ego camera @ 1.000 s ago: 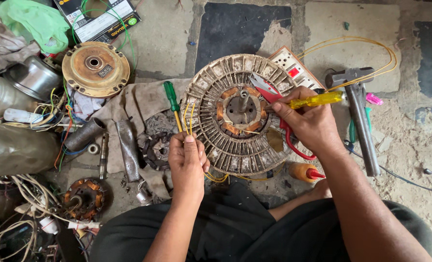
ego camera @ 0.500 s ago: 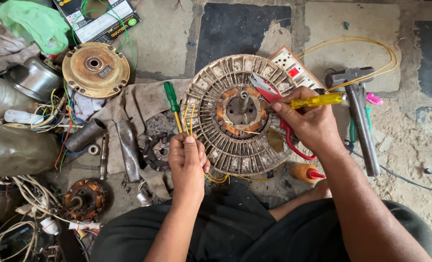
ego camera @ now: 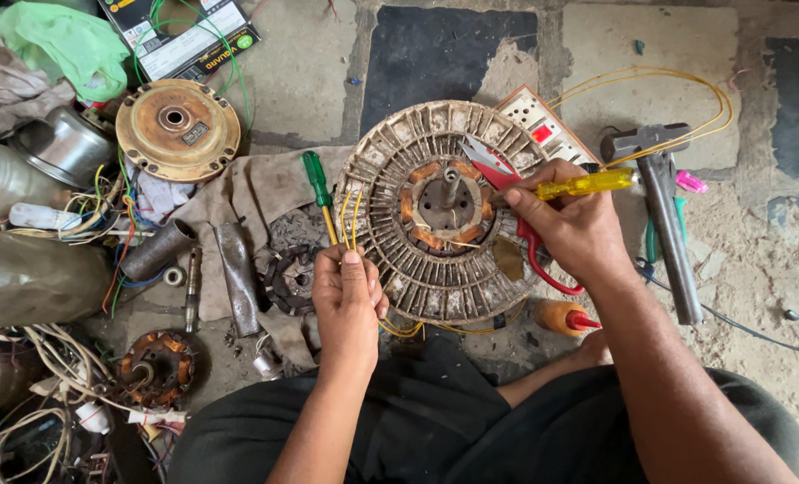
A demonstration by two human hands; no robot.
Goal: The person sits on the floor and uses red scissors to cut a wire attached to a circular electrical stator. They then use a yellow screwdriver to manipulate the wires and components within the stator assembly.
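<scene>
our left hand [ego camera: 347,296] pinches the yellow wires [ego camera: 351,215]; our right hand [ego camera: 572,226] grips the yellow screwdriver [ego camera: 586,185] at the stator [ego camera: 435,211], probing its hub.

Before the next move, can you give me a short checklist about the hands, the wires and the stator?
1. Left hand pinches the yellow wires: ok.
2. Right hand grips the yellow-handled screwdriver: ok.
3. Screwdriver tip seated at the stator hub: cannot tell, too small.
4. Stator lies flat on the floor: ok.
5. Red-handled scissors kept off the stator: not ok.
</scene>
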